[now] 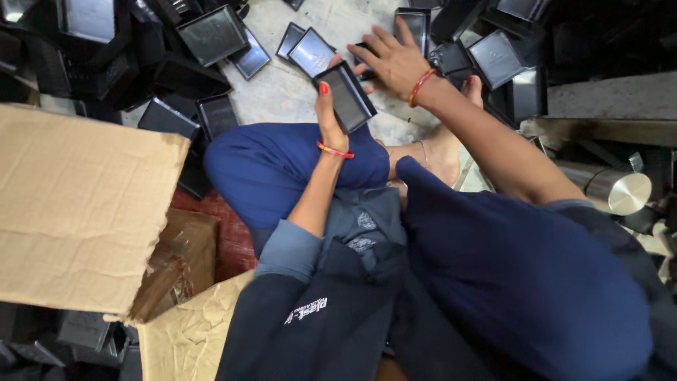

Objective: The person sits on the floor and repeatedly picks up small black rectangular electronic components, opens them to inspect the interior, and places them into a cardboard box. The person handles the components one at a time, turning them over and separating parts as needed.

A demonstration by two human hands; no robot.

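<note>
My left hand [330, 116] holds a stack of flat black rectangular plastic trays [347, 95] upright above my knee. My right hand [392, 58] reaches forward with fingers spread and rests on a black tray [367, 70] lying on the concrete floor [282, 88]. Both wrists wear red thread bands. More black trays [310, 51] lie scattered on the floor just beyond my hands. I sit cross-legged in blue trousers, one bare foot [441, 152] showing under my right arm.
An open cardboard box [84, 204] stands at my left. Piles of black trays and deeper black tubs [92, 56] fill the upper left and upper right [504, 60]. A shiny metal cylinder [613, 187] lies at the right by a concrete ledge [613, 95].
</note>
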